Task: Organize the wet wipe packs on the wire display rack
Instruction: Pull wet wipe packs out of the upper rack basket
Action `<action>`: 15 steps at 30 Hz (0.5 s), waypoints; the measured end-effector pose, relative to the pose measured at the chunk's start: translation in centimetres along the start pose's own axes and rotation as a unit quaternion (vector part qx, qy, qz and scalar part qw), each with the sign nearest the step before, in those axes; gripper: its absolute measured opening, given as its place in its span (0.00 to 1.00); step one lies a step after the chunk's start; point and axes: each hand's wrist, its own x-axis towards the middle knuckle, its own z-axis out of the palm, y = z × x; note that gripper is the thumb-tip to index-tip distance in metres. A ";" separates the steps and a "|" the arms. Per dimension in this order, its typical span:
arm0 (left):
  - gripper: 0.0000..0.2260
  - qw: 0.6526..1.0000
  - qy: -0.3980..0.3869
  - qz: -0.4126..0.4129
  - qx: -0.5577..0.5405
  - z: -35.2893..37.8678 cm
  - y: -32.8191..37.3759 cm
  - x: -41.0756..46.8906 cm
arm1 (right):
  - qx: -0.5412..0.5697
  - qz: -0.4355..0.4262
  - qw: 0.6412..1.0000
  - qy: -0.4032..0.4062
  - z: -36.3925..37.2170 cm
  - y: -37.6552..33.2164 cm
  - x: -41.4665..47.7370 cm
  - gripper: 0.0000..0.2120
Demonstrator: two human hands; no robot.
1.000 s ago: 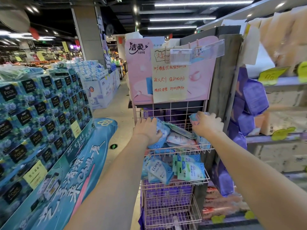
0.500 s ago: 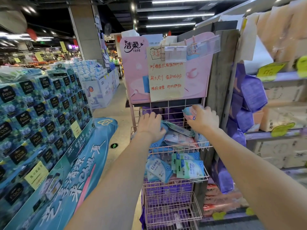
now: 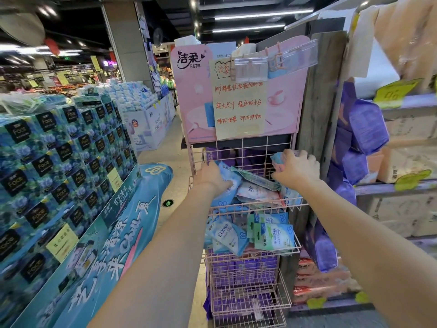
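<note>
A pink wire display rack [image 3: 256, 205] stands in front of me with several basket tiers. Its top basket holds a loose heap of wet wipe packs [image 3: 254, 194] in blue, white and pink. My left hand [image 3: 212, 176] rests on a blue and white pack [image 3: 228, 183] at the basket's left side, fingers curled over it. My right hand [image 3: 295, 168] grips a pink and blue pack [image 3: 276, 159], raised at the basket's right side near the back grid. The tier below holds blue and green packs [image 3: 272, 235] leaning against the front wire.
Purple packs fill the lower baskets [image 3: 246, 294]. A pink brand board with a handwritten sign [image 3: 238, 100] tops the rack. A wooden post [image 3: 319, 102] and shelves of tissue packs [image 3: 369, 126] stand to the right. Stacked blue tissue boxes [image 3: 59, 157] line the left; an aisle runs between.
My right hand has lifted its pack up from the heap toward the back of the basket. My left hand shifted slightly left on the blue pack.
</note>
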 end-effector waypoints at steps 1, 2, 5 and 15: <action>0.35 1.000 -0.003 -0.002 -0.004 0.0 -0.1 0.1 | -0.017 -0.011 1.000 0.016 0.3 -0.1 0.0 0.33; 0.36 1.000 -0.005 -0.002 -0.009 0.0 -0.1 0.1 | -0.039 -0.029 0.998 0.040 0.5 -0.3 -0.1 0.34; 0.34 1.000 0.000 0.005 -0.030 0.4 -0.7 0.5 | -0.102 -0.134 0.977 0.132 0.8 -1.4 -0.5 0.28; 0.20 0.954 -0.020 -0.052 -0.296 -2.0 -3.5 0.4 | -0.116 -0.185 0.975 -0.040 4.1 -6.0 -1.3 0.15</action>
